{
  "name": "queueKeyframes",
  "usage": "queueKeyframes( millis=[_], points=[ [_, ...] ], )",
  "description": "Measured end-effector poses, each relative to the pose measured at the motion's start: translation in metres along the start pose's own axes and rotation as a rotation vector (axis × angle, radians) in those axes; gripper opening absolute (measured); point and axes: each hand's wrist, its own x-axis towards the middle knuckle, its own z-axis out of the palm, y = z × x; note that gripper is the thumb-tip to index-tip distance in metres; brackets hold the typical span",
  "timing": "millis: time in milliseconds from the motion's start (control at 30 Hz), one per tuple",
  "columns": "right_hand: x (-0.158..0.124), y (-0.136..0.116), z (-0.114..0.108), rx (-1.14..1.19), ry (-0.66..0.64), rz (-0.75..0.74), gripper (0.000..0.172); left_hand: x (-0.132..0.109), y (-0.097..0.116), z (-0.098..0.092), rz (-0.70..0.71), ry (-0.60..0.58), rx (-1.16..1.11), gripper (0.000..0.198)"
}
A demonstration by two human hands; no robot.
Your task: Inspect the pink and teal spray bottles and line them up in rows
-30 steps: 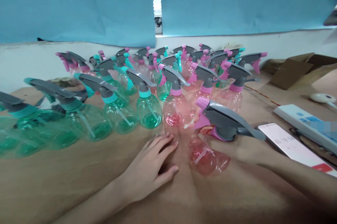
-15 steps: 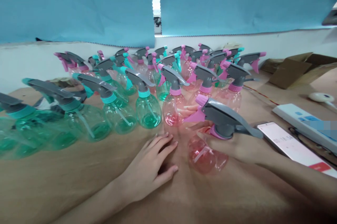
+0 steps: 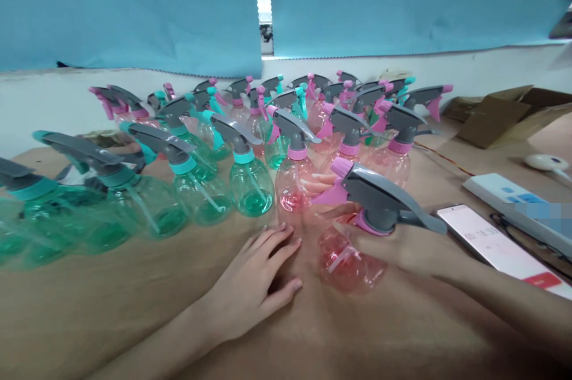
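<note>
A clear pink spray bottle (image 3: 345,264) with a grey trigger head and pink nozzle stands tilted in front of me. My right hand (image 3: 400,252) is wrapped around its neck, with the fingers partly hidden behind the bottle and spray head. My left hand (image 3: 252,279) lies on the tabletop to the left of it, fingers stretched out and holding nothing. Just beyond the left fingertips are a green spray bottle (image 3: 251,186) and another pink spray bottle (image 3: 292,192), both upright.
Several green bottles (image 3: 147,210) line the left side, and more pink and green ones crowd the back. On the right lie a phone (image 3: 496,243) showing a timer, a white power strip (image 3: 513,201), cables and an open cardboard box (image 3: 496,121). Blue cloth (image 3: 134,11) covers the wall behind.
Both hands and the held bottle stay almost still. The whole view has shifted very slightly, and the phone's timer digits have advanced.
</note>
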Motion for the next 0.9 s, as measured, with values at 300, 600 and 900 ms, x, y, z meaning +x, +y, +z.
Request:
queueKeyframes(
  millis=[300, 600, 900],
  points=[
    [0.0005, -0.001, 0.0003, -0.029, -0.024, -0.008, 0.01, -0.0013, -0.0023, 0.0002, 0.007, -0.011, 0.018, 0.05],
    [0.0012, -0.0031, -0.0003, -0.011, -0.016, 0.025, 0.01, -0.0002, -0.001, 0.0006, 0.013, -0.002, 0.019, 0.05],
    [0.002, -0.0011, 0.0008, 0.021, 0.017, -0.014, 0.005, -0.0013, -0.0022, 0.0013, 0.016, 0.0, 0.02, 0.05]
  ],
)
